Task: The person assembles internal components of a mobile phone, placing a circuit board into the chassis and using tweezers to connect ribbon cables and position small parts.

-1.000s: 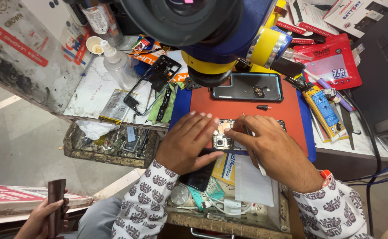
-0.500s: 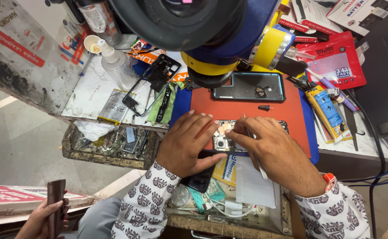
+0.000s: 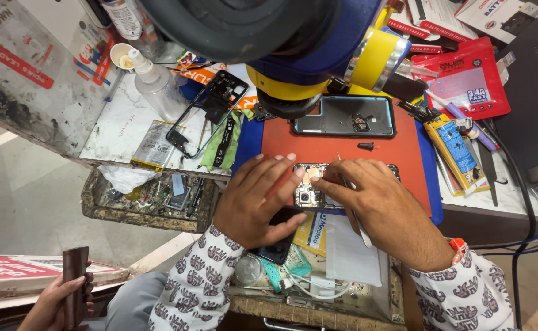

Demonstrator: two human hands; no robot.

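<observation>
1. The opened phone [image 3: 310, 191] is located on the red mat [image 3: 342, 144], at the mat's 6 o'clock edge, directly between both hands. Its long axis runs from 9 o'clock to 3 o'clock; most of its right portion is hidden under the right hand.
2. The left hand [image 3: 258, 202] is laid flat from 7 o'clock, with its fingers extended toward 1 o'clock. Its grip is spread apart; nothing is clamped, and the phone is pressed at its left end by the fingertips.
3. The right hand [image 3: 376, 205] is placed from 4 o'clock. Its grip is closed together on thin metal tweezers [image 3: 350, 199], with the thumb and forefinger tips touching the phone near its camera module.
4. The tweezers are angled from 12 o'clock down to 5 o'clock across the right hand. Both hands are equally near the phone.
5. A dark phone back cover [image 3: 342, 116] is positioned at the mat's 12 o'clock end, well apart from the hands, with a small black screw bit [image 3: 365, 146] between it and the phone.
6. The surface is crowded: a spray bottle [image 3: 152, 83] and a black phone frame [image 3: 210, 110] lie at 10 o'clock, and red packets [image 3: 465, 79] at 2 o'clock.
7. Another person's hand [image 3: 54, 300] with a dark wallet is seen at 8 o'clock, beyond the surface.
</observation>
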